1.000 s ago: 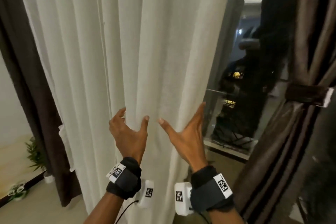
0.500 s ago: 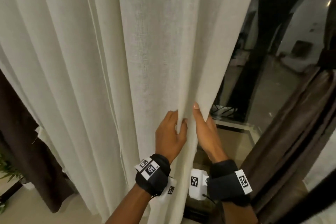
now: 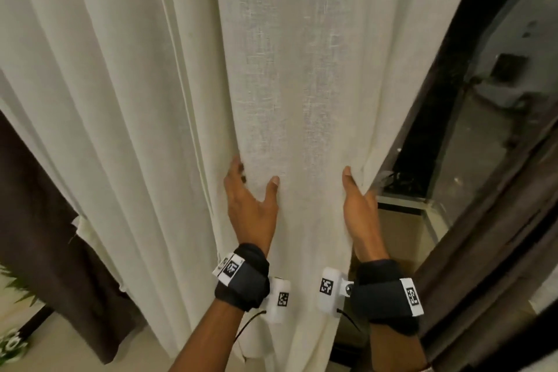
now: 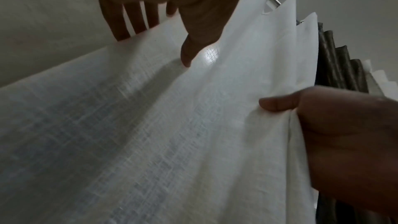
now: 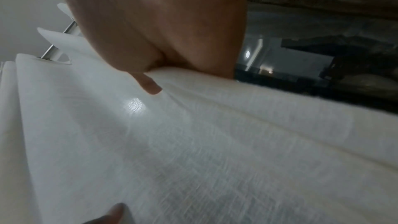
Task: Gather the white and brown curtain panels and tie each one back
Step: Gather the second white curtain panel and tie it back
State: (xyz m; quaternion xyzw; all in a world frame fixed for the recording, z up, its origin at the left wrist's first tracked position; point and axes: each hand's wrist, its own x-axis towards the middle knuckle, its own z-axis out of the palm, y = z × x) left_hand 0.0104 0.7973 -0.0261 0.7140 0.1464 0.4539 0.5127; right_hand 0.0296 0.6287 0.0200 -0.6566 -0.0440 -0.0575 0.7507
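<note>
The white curtain (image 3: 296, 84) hangs in long folds across the middle of the head view. My left hand (image 3: 256, 175) holds a fold of it, thumb on the front and fingers (image 4: 133, 19) tucked behind. About a hand's width to the right, my right hand (image 3: 354, 187) pinches the curtain's right edge, with its thumb (image 4: 275, 106) in front and the fingers hidden behind the cloth. A flat stretch of fabric spans between the two hands. One brown curtain (image 3: 45, 251) hangs behind at the left and another (image 3: 489, 251) at the right.
Dark window glass (image 3: 453, 130) with a sill shows right of the white curtain's edge. A green plant (image 3: 18, 290) and small white flowers (image 3: 12, 344) stand on the floor at lower left. A curtain rod (image 5: 53, 47) shows high up.
Half a second ago my hands were pressed together on one fold. They have since spread apart, the left going left and the right staying at the curtain's edge.
</note>
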